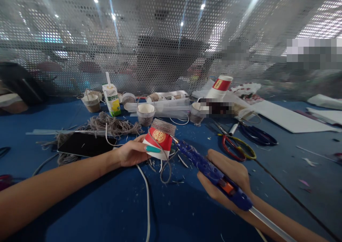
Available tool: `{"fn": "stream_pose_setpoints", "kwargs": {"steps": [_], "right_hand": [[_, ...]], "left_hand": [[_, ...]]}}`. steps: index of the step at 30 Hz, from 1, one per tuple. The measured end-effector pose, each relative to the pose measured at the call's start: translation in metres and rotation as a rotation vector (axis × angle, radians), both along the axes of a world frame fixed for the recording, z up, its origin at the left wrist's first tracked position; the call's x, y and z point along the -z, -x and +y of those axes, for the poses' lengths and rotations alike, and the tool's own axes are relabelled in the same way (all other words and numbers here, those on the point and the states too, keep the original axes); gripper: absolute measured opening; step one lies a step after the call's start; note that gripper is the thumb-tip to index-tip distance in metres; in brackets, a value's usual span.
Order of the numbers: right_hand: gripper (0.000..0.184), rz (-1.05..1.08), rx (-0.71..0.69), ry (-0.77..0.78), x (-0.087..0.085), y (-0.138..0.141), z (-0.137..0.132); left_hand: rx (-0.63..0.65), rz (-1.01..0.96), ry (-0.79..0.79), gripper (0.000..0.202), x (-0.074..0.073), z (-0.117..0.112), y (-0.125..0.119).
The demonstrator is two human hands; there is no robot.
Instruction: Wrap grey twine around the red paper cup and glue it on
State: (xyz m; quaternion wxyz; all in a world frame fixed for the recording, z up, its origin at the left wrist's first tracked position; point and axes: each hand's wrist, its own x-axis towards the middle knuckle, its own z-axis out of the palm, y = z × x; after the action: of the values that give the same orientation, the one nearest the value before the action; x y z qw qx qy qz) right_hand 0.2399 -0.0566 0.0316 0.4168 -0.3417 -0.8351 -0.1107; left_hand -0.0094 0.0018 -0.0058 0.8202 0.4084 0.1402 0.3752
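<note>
Gripped in my left hand (135,151) is a red and white paper cup (159,138), tilted, its upper part wound with grey-brown cord (165,126). A loose loop of that cord hangs down in front of the cup. My right hand (227,172) is wrapped round a blue hot glue gun (200,161). A clear glue stick (269,222) juts from its rear end. The metal nozzle (175,140) points at the cup's right side, right by the cord; whether it touches cannot be made out.
A heap of cord (114,124) and a black phone-like slab (85,144) lie left. Behind stand a small cord-wrapped basket (145,114), a drink carton (111,99) and glue sticks (173,108). Scissors (237,147) and stacked paper cups (221,87) are right. A white cable (148,199) runs in front.
</note>
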Motion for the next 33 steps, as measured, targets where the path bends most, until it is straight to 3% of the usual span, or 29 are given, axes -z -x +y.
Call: {"fn": "stream_pose_setpoints", "kwargs": {"steps": [5, 15, 20, 26, 29, 33], "right_hand": [[0.028, -0.036, -0.081, -0.03, -0.002, -0.004, 0.006], [0.031, -0.022, 0.012, 0.041, -0.004, 0.0, 0.005], [0.027, -0.044, 0.09, 0.075, 0.003, -0.005, 0.017], [0.022, -0.269, 0.37, 0.294, 0.015, -0.013, 0.037], [0.031, -0.287, 0.341, 0.449, 0.016, -0.016, 0.047], [0.048, -0.301, 0.259, 0.514, 0.009, -0.022, 0.053]], "left_hand": [[-0.01, -0.006, 0.029, 0.05, 0.001, 0.001, 0.0], [-0.014, 0.004, 0.021, 0.057, 0.005, 0.004, 0.005], [-0.156, -0.013, 0.04, 0.05, 0.002, 0.004, -0.002], [-0.387, 0.082, 0.087, 0.053, -0.006, -0.001, -0.012], [-0.449, 0.137, 0.055, 0.058, -0.008, -0.005, -0.015], [-0.489, 0.178, 0.005, 0.066, -0.009, -0.008, -0.019]]}}
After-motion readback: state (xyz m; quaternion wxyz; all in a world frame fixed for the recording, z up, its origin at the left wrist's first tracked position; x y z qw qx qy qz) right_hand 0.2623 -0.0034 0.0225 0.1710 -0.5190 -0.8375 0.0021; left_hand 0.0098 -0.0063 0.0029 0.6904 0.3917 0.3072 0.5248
